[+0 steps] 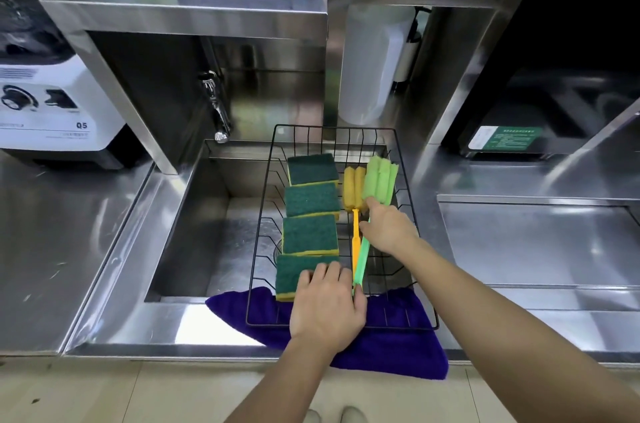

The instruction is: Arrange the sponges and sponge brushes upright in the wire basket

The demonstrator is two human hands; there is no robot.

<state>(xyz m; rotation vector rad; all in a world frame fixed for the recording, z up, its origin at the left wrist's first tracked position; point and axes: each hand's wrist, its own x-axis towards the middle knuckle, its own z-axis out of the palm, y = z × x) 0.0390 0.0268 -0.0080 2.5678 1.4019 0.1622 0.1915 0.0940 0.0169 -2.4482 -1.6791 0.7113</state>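
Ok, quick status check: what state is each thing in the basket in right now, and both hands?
Wire basket: over the sink, front edge on the purple cloth.
Four sponges: in a row, green side up, leaning on each other.
Yellow brush: lying flat.
Green brush: head raised, handle low.
Left hand: on the nearest sponge, thumb at the green handle's end.
Right hand: grip on the green brush below its head.

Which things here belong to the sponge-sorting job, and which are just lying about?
Job: wire basket, four green-topped sponges, yellow sponge brush, green sponge brush.
Lying about: purple cloth, blender, tap, white jug.
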